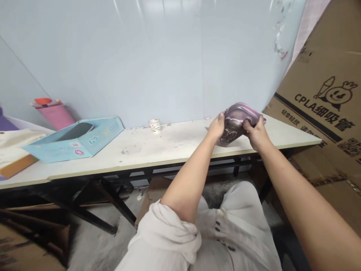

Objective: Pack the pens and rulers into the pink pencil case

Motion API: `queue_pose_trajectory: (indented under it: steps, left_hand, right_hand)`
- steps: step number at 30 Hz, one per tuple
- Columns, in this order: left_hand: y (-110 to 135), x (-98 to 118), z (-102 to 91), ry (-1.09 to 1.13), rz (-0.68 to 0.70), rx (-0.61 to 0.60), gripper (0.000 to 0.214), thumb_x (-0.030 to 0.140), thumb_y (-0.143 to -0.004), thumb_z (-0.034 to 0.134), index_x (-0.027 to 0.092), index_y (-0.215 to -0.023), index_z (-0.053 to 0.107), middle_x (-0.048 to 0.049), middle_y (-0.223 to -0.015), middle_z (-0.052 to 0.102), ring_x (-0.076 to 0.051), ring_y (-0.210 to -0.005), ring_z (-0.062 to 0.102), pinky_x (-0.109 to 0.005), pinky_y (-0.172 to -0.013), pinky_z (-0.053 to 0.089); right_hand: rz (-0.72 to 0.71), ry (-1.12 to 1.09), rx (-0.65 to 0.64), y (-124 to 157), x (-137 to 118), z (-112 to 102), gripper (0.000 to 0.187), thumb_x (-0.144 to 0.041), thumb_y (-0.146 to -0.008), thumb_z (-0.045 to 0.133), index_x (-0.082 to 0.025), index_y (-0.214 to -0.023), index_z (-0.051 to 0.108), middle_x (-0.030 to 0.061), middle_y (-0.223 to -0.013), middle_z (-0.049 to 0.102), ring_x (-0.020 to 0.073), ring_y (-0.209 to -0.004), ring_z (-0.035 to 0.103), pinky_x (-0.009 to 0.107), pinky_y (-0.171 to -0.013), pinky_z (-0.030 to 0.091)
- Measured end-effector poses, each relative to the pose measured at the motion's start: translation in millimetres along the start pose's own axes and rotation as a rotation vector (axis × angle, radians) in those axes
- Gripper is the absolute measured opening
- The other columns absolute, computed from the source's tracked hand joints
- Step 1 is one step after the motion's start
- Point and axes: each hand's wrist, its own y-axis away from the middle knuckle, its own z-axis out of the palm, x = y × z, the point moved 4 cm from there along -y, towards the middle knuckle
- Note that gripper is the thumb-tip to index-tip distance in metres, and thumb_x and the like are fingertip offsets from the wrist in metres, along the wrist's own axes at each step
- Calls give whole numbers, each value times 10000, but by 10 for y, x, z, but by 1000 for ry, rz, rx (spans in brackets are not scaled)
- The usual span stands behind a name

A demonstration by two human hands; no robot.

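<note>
Between my two hands is a shiny purple pouch-like thing (237,122), rounded at the top, with faint printing on its front. It seems to have more than one layer, though I cannot make out its exact kind. My left hand (217,127) grips its left edge, while my right hand (256,134) pinches its right side with the thumb on the front. It is held tilted above the right part of the white table (180,145).
A patterned paper cup (155,125) stands near the wall. To the left lie a light blue open box (93,141) with a dark object (76,131) inside and a pink item (56,114) behind. A large cardboard carton (318,82) leans at the right.
</note>
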Motion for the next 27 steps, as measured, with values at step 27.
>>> queue_pose_trajectory:
  steps: [27]
  left_hand:
    - [1245,-1352,-2728,-1041,-344,250,843,571,-672,561,407,-1382,137,-92,-1385,256,-332,-1139,371,-456,-868,351]
  right_hand:
    - [540,-100,-251,351,816,3478,405,-271,-755,563,-260,-1107,365,37,-1026,579,153,-844,591,375,-707,536]
